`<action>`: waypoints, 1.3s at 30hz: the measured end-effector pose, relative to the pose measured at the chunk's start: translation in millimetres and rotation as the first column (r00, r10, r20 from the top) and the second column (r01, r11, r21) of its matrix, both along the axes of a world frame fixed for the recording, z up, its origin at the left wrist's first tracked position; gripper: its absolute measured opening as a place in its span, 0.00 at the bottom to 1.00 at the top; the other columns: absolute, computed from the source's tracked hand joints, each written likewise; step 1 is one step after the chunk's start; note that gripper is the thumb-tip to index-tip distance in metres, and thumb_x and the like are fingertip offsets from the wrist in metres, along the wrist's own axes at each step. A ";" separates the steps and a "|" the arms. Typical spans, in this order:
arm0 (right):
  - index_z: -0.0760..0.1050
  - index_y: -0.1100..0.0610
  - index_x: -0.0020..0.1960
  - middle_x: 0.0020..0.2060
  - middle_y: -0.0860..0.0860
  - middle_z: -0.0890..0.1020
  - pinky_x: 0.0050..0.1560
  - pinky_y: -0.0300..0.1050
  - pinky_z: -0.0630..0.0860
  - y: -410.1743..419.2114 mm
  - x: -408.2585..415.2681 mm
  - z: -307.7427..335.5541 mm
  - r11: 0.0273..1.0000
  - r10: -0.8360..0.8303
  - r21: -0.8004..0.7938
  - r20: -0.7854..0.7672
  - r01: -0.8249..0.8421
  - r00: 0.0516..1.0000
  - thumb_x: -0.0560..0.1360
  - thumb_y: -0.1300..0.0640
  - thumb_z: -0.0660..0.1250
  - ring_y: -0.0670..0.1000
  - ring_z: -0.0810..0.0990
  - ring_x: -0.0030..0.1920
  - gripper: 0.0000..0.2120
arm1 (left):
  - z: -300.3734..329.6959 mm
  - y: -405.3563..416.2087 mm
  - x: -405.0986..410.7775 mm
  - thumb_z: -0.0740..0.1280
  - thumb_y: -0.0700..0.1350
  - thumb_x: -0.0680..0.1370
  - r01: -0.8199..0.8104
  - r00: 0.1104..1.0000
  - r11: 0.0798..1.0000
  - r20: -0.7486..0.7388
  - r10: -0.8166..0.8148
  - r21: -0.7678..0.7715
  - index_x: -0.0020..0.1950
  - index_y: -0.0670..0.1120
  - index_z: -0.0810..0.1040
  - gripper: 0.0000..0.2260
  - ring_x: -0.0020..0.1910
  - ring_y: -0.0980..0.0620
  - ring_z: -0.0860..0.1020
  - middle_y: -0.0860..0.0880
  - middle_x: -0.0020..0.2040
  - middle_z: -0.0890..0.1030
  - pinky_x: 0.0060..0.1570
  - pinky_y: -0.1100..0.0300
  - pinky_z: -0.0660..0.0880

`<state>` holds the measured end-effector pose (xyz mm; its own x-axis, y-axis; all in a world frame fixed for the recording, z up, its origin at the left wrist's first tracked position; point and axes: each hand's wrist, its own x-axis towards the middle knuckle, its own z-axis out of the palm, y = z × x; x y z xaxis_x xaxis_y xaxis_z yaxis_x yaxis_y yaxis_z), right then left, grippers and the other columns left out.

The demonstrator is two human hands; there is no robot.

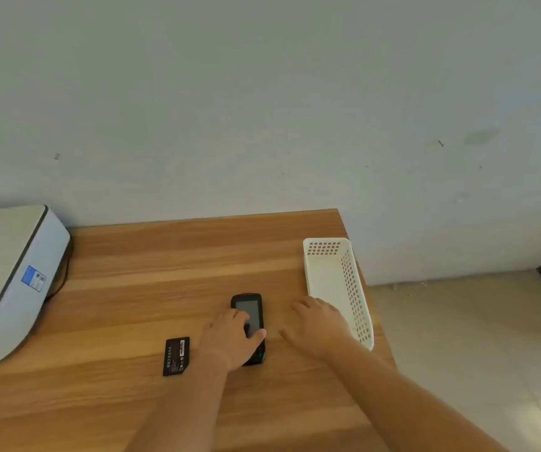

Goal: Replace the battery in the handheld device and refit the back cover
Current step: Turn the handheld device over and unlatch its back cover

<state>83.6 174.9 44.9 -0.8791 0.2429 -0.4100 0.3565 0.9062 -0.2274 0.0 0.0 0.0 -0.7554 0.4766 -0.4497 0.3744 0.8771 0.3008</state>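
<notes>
Two bare hands rest on the wooden table [132, 288]. Under the left hand [230, 340], fingers and thumb grip the screen-up handheld device [250, 311]. Just left of it lies the battery [176, 355]. Flat and empty, the right hand [319, 324] touches the white basket [328, 275].

We see a white perforated basket [328, 278] at our wooden table's [165, 256] right edge, a printer [11, 275] at its left.
</notes>
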 end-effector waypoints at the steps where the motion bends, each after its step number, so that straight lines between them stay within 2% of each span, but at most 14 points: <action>1: 0.66 0.51 0.72 0.72 0.50 0.68 0.71 0.52 0.64 1.4 -0.3 -0.9 1.000 0.005 -0.004 -0.007 -0.005 1.000 0.76 0.34 0.56 0.53 0.67 0.70 0.32 | -1.7 2.4 -0.5 0.55 0.67 0.78 0.002 1.000 1.000 0.005 -0.001 -0.013 0.73 0.52 0.67 0.29 0.70 0.52 0.67 0.53 0.71 0.69 0.68 0.51 0.65; 6: 0.67 0.51 0.72 0.71 0.50 0.69 0.71 0.51 0.63 3.8 -2.8 -6.6 0.999 0.036 0.012 -0.047 -0.035 0.998 0.76 0.35 0.56 0.52 0.66 0.70 0.30 | -8.9 12.9 1.4 0.55 0.66 0.79 -0.018 0.999 0.999 -0.029 0.017 -0.041 0.73 0.51 0.67 0.28 0.69 0.50 0.67 0.52 0.71 0.69 0.67 0.51 0.66; 10: 0.68 0.51 0.71 0.71 0.50 0.68 0.71 0.51 0.63 6.3 -5.4 -9.1 0.999 0.043 0.007 -0.049 -0.042 0.998 0.76 0.35 0.56 0.52 0.66 0.70 0.30 | -19.4 13.9 2.3 0.58 0.64 0.78 -0.115 0.992 0.991 -0.063 0.111 -0.068 0.72 0.49 0.65 0.28 0.69 0.48 0.67 0.49 0.69 0.69 0.65 0.50 0.68; 13: 0.68 0.51 0.71 0.71 0.50 0.68 0.71 0.51 0.62 7.8 -6.3 -11.8 0.999 0.047 0.010 -0.049 -0.046 0.998 0.76 0.35 0.57 0.52 0.65 0.70 0.30 | -28.7 17.9 6.5 0.60 0.66 0.77 -0.193 0.980 0.975 -0.064 0.187 -0.105 0.74 0.48 0.61 0.33 0.69 0.46 0.66 0.47 0.69 0.67 0.65 0.49 0.68; 21: 0.67 0.51 0.72 0.72 0.50 0.67 0.73 0.52 0.60 9.9 -5.6 -14.7 0.999 0.046 0.008 -0.043 -0.046 0.998 0.76 0.34 0.56 0.52 0.63 0.72 0.31 | -44.7 37.8 17.0 0.65 0.69 0.72 -0.282 0.958 0.950 -0.095 0.270 -0.138 0.76 0.46 0.55 0.43 0.66 0.46 0.68 0.44 0.69 0.65 0.58 0.54 0.73; 29: 0.68 0.52 0.71 0.72 0.51 0.68 0.72 0.51 0.60 10.1 -6.8 -13.0 0.999 0.038 0.002 -0.056 -0.038 0.998 0.76 0.34 0.55 0.53 0.64 0.71 0.31 | -45.5 46.0 17.0 0.68 0.65 0.73 -0.305 0.949 0.941 -0.124 0.288 -0.150 0.73 0.45 0.59 0.38 0.61 0.47 0.71 0.44 0.65 0.66 0.53 0.56 0.75; 39: 0.66 0.52 0.72 0.71 0.50 0.68 0.75 0.54 0.56 8.2 -8.8 -14.6 1.000 0.031 0.004 -0.073 -0.031 0.997 0.75 0.34 0.55 0.52 0.65 0.71 0.32 | -39.5 37.1 12.4 0.68 0.61 0.74 -0.335 0.942 0.936 -0.013 0.336 -0.111 0.71 0.45 0.64 0.33 0.60 0.46 0.72 0.44 0.62 0.71 0.52 0.54 0.76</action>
